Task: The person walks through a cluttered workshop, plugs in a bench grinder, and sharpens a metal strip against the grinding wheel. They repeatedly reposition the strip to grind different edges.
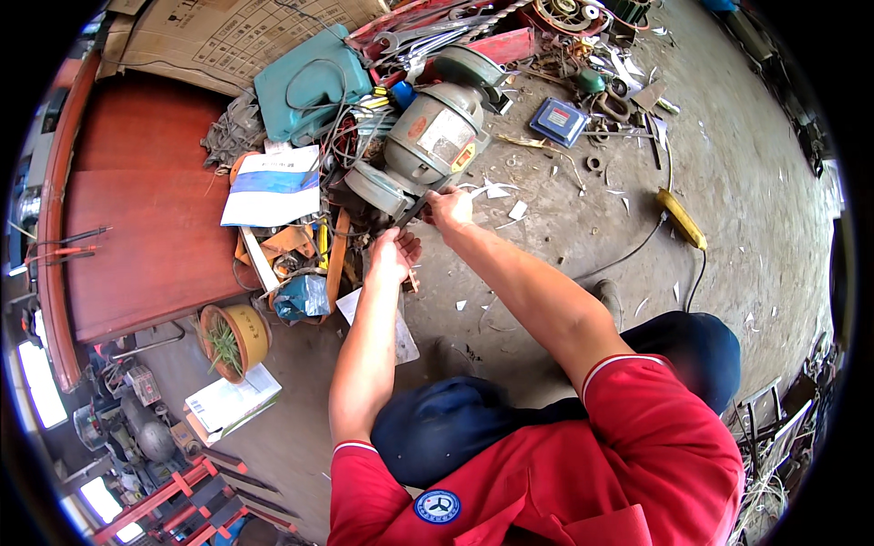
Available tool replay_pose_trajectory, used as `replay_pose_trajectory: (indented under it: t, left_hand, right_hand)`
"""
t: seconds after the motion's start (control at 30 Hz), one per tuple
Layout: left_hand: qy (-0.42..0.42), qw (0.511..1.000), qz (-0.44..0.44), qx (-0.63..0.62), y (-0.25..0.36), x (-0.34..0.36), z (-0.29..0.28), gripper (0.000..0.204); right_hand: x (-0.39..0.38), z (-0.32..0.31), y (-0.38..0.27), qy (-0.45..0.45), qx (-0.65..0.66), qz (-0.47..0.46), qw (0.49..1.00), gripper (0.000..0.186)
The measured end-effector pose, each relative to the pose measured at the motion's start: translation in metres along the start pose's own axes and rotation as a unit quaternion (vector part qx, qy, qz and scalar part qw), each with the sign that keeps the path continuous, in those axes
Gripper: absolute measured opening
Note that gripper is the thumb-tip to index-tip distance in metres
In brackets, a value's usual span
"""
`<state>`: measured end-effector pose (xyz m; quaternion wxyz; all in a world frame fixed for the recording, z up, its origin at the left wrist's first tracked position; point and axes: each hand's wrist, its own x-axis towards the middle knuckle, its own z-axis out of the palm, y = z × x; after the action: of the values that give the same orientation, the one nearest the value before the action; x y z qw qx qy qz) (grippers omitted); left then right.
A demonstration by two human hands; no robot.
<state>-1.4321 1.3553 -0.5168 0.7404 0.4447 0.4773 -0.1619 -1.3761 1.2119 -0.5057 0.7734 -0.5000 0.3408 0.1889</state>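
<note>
A grey bench grinder [435, 136] stands on the floor ahead of me, with a wheel guard at each end. In front of its near wheel guard [375, 187] is a dark flat metal bar [412, 212], held at a slant. My left hand [394, 252] pinches the lower end of the bar, fingers curled. The upper end is between the fingers of my right hand [449, 209], close by the grinder's body. Whether the bar touches the wheel I cannot tell, as the guard and my fingers hide that spot.
Left of the grinder are a teal plastic case [309, 84], a blue-and-white booklet [273, 187] and a wooden box [339, 259] of odds and ends. A potted plant [238, 341] stands nearer. On the right lie a blue square box [559, 122] and a yellow power strip [681, 218] with its cord.
</note>
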Motion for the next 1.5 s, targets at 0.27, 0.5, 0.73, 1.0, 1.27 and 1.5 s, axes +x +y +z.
replay_pose_trajectory:
  t: [0.27,0.5,0.73,1.0,1.27,1.5]
  left_hand:
    - [-0.011,1.0,-0.003,0.001,0.0,0.001,-0.006,0.02]
    - [-0.009,1.0,0.002,0.0,0.002,-0.004,-0.006,0.019]
    - [-0.014,1.0,0.001,-0.002,0.001,-0.005,-0.006,0.02]
    - [-0.027,1.0,0.014,0.007,0.001,-0.009,-0.001,0.018]
    - [-0.036,0.999,0.004,0.014,0.003,0.005,0.009,0.02]
    - [-0.043,0.999,0.009,0.03,0.003,0.0,0.015,0.021]
  right_hand:
    - [0.004,0.003,0.009,0.003,0.0,-0.002,1.0,0.011]
    - [-0.004,0.005,0.005,0.006,-0.01,-0.002,1.0,0.012]
    - [-0.002,0.004,0.007,0.016,-0.028,0.0,0.999,0.014]
    - [-0.003,0.0,0.003,0.012,-0.029,-0.009,0.999,0.013]
    - [0.004,-0.008,0.004,0.036,0.011,-0.029,0.999,0.013]
    - [0.005,-0.011,0.001,0.047,0.016,-0.027,0.998,0.016]
